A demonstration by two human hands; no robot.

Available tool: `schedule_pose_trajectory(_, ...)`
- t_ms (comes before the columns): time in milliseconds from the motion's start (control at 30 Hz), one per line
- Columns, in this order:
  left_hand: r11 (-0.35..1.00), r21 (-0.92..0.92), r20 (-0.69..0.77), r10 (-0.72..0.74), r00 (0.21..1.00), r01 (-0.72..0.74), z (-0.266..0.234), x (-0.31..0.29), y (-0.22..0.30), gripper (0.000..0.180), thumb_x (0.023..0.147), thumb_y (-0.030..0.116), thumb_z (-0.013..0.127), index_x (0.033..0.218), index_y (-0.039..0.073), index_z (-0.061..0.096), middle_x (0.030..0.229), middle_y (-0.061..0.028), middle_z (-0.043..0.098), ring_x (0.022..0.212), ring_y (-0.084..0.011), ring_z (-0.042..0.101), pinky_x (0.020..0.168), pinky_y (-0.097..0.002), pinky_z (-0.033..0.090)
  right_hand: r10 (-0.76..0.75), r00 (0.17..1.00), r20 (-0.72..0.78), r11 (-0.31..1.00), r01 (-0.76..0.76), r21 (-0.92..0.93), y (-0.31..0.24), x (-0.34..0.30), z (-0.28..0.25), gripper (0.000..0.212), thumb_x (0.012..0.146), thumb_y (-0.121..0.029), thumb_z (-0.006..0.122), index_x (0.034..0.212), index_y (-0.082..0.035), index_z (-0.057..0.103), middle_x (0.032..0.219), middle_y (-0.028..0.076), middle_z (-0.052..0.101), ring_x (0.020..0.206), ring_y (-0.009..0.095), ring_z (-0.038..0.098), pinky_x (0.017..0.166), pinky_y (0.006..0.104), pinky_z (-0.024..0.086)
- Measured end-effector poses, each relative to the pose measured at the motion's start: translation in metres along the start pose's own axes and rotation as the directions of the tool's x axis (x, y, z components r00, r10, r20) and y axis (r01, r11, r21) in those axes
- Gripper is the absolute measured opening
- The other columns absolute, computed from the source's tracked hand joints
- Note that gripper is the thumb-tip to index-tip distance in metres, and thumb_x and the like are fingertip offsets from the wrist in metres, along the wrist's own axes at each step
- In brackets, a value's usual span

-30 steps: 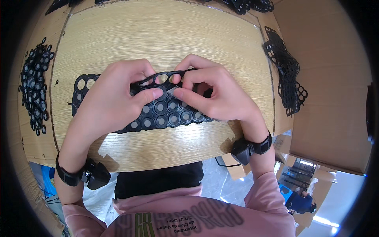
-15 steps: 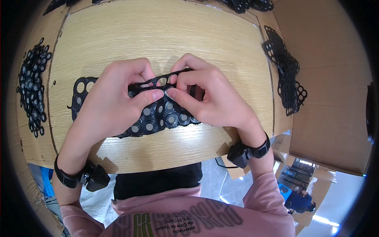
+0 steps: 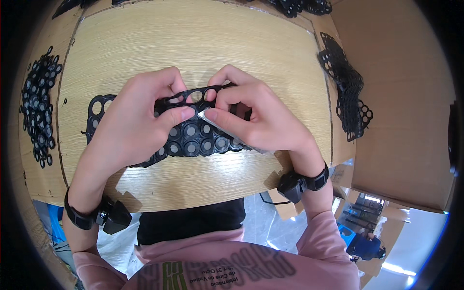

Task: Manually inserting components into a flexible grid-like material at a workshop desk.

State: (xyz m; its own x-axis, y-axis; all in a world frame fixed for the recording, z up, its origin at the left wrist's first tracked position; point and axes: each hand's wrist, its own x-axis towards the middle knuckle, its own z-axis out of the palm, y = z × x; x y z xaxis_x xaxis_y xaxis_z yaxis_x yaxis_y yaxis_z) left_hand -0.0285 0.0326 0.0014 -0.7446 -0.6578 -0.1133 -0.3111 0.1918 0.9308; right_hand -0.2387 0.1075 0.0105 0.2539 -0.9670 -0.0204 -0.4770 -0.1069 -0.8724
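Observation:
A black sheet of moulded rubber rings point(image 3: 191, 148) lies across the middle of the table, many of its round cells filled with grey discs. My left hand point(image 3: 133, 116) pinches the sheet's raised far edge, its thumb pressed on the rings. Closed over the same edge just to the right is my right hand point(image 3: 266, 113), fingers curled round a folded-up strip with open holes. Under the right thumb shows a slim, pale, pointed tool point(image 3: 201, 115), most of it hidden by the palm. The two thumb tips are slightly apart.
Loose black rings point(image 3: 38, 108) are heaped at the table's left side. A stack of black perforated sheets point(image 3: 348, 87) lies along the right edge beside a cardboard wall point(image 3: 396, 96). More black pieces point(image 3: 299, 6) sit at the far edge.
The thumbs have drawn a little apart, and more of the pale pointed tool shows. The sheet's raised edge has shifted slightly, with an open hole now clearer between the hands.

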Motion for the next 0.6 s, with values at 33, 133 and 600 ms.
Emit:
schedule_pose_trajectory(33,1.0,-0.001,-0.002,0.001,1.0,-0.001,0.0,0.0,0.0,0.019,0.085,-0.005,0.068,0.086,0.0,0.049,0.082,-0.0027,0.057,0.084,-0.0073,0.055,0.083,-0.0263,0.048,-0.001,1.0,-0.009,1.0,0.001,-0.003,0.0,0.0,0.001,0.018,0.085,-0.009,0.069,0.073,0.003,0.064,0.098,0.011,0.058,0.067,0.018,0.057,0.058,0.0295,0.045)
schedule_pose_trajectory(133,1.0,0.004,0.003,-0.003,1.0,0.003,-0.001,-0.001,-0.001,0.02,0.085,-0.005,0.068,0.085,0.001,0.049,0.081,-0.003,0.056,0.083,-0.0072,0.054,0.081,-0.0259,0.047,0.006,1.0,-0.015,1.0,-0.006,-0.014,-0.001,0.001,0.001,0.02,0.085,-0.008,0.069,0.07,0.003,0.063,0.098,0.011,0.058,0.066,0.018,0.057,0.057,0.0296,0.045)
schedule_pose_trajectory(600,0.993,-0.1,-0.018,0.056,0.998,-0.057,-0.002,0.0,-0.007,0.026,0.085,-0.003,0.069,0.08,0.003,0.045,0.075,0.0007,0.048,0.079,-0.0057,0.053,0.077,-0.0249,0.047,-0.075,0.979,-0.192,0.992,0.054,-0.114,-0.001,0.001,0.02,0.022,0.084,-0.006,0.068,0.067,0.004,0.059,0.093,0.014,0.057,0.061,0.023,0.056,0.054,0.0321,0.044)
